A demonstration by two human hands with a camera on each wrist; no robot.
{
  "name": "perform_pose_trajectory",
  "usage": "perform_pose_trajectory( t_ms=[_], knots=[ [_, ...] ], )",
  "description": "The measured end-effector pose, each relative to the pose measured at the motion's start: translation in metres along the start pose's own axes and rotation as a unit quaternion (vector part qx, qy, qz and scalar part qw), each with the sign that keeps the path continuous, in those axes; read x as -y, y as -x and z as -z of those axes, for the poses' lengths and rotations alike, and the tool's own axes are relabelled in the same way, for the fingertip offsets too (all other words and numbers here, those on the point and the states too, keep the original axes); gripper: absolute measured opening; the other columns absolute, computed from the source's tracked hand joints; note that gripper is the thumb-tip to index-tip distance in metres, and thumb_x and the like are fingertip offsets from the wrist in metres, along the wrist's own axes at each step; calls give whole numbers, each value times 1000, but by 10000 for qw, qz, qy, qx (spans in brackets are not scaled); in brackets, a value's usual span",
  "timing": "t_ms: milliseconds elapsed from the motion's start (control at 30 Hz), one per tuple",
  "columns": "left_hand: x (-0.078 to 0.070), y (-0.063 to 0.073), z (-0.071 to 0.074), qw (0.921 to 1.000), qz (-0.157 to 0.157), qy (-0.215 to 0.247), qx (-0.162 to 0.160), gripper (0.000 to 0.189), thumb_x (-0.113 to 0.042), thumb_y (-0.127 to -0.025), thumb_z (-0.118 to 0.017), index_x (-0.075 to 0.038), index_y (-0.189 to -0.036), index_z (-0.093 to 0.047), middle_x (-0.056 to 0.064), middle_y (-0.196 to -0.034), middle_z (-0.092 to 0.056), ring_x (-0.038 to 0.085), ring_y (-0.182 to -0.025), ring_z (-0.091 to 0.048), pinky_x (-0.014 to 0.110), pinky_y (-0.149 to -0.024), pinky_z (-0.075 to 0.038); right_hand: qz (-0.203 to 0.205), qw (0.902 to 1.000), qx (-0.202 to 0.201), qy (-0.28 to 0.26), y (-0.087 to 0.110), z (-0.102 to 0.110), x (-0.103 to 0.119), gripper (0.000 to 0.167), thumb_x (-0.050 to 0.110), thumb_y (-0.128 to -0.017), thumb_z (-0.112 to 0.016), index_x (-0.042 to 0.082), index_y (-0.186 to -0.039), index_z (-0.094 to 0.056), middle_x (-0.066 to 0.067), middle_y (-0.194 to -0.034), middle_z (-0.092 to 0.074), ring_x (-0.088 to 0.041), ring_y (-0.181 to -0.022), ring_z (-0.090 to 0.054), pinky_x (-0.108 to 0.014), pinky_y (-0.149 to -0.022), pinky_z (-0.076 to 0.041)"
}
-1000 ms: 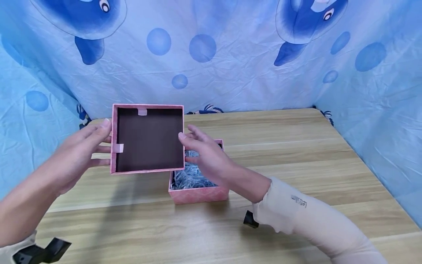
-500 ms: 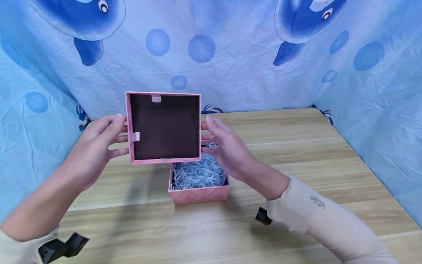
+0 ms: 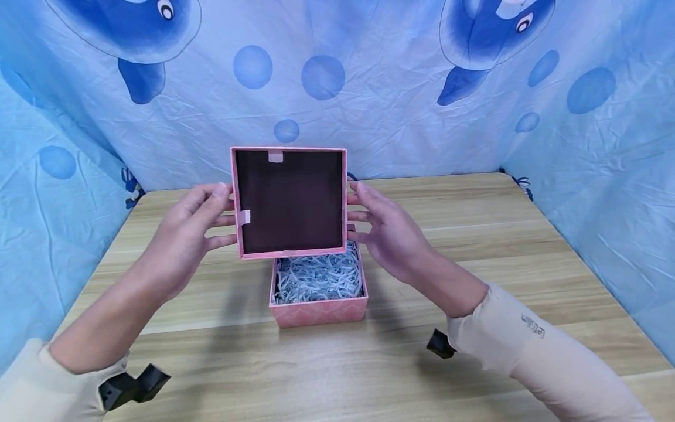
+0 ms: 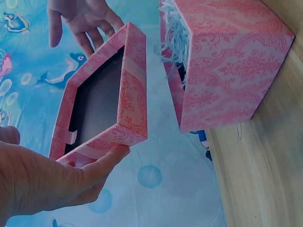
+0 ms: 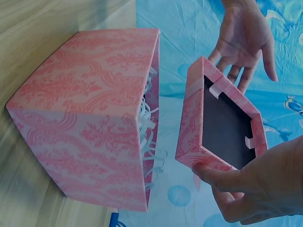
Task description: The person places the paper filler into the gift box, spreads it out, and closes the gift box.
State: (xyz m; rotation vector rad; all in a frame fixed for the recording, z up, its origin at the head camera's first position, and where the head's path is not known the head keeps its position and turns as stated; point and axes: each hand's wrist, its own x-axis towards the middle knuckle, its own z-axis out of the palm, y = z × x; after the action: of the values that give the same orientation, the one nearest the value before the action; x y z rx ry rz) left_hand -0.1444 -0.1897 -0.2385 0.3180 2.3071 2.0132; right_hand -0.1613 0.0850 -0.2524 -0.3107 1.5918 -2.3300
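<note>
A pink patterned box lid (image 3: 289, 199) is held up on edge, its dark inside facing the head camera. White tape tabs show on its inner rim. My left hand (image 3: 181, 243) grips its left side, and my right hand (image 3: 392, 237) holds the right side, thumbs toward the near rim. Below the lid, the matching pink box (image 3: 320, 312) stands upright on the table, filled with pale blue shredded paper (image 3: 319, 280). The lid hides the back of the box in the head view. In both wrist views a gap separates lid and box.
The wooden table (image 3: 474, 264) spreads out around the box. Behind and at the sides hangs a blue curtain (image 3: 369, 129) printed with whales and bubbles. Black wrist cameras (image 3: 134, 387) sit at both sleeves.
The lid has moved right and a little upward, now over the box's rear part. Both hands have shifted right with it, and the right hand's fingers have settled along the lid's side.
</note>
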Motion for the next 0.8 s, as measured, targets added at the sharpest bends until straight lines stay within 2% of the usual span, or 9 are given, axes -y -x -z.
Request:
perform_pose_trajectory(
  t_ms=[300,400,500,567,667,800],
  knots=[
    [-6,-1,-11,9998,-107,119,87,51,-44,-100,-45,-8,-135,-39,11,-136,-39,31,-121,-43,29,-91,-50,262,9996,35,24,1,9,5,51,31,-106,-33,-5,-141,-37,-18,-134,-39,-37,-126,-34,-57,-106,-25],
    [-8,-2,-15,9997,-144,169,63,51,-45,-100,-45,-9,-135,-39,9,-138,-38,29,-122,-41,43,-101,-42,353,9994,44,50,1,11,7,50,32,-106,-33,-5,-139,-38,-18,-132,-41,-36,-124,-36,-57,-105,-27],
    [-11,-2,-18,9995,-225,206,75,54,-46,-99,-45,-8,-138,-39,9,-139,-39,29,-124,-41,57,-105,-33,483,9988,40,-1,-1,12,9,46,33,-105,-35,-4,-132,-44,-17,-125,-45,-36,-119,-40,-58,-103,-29],
    [-15,-1,-21,9995,-265,177,72,57,-47,-99,-45,-7,-139,-39,10,-139,-40,29,-126,-42,59,-105,-31,585,9982,-38,-82,-1,13,9,42,33,-105,-37,-3,-123,-47,-15,-120,-47,-34,-115,-42,-58,-102,-30],
    [-19,1,-26,9994,-310,173,43,55,-48,-99,-46,-5,-133,-43,11,-137,-42,30,-126,-43,59,-105,-32,813,9964,-224,-13,-2,13,9,34,31,-105,-36,1,-114,-49,-13,-116,-48,-31,-112,-43,-57,-102,-30],
    [-21,2,-31,9990,-336,292,-18,47,-47,-98,-46,-5,-119,-43,13,-134,-43,32,-125,-45,58,-105,-33,1114,9923,-446,295,-2,13,10,30,32,-105,-36,5,-111,-47,-12,-114,-47,-29,-110,-42,-57,-104,-28]
  ],
)
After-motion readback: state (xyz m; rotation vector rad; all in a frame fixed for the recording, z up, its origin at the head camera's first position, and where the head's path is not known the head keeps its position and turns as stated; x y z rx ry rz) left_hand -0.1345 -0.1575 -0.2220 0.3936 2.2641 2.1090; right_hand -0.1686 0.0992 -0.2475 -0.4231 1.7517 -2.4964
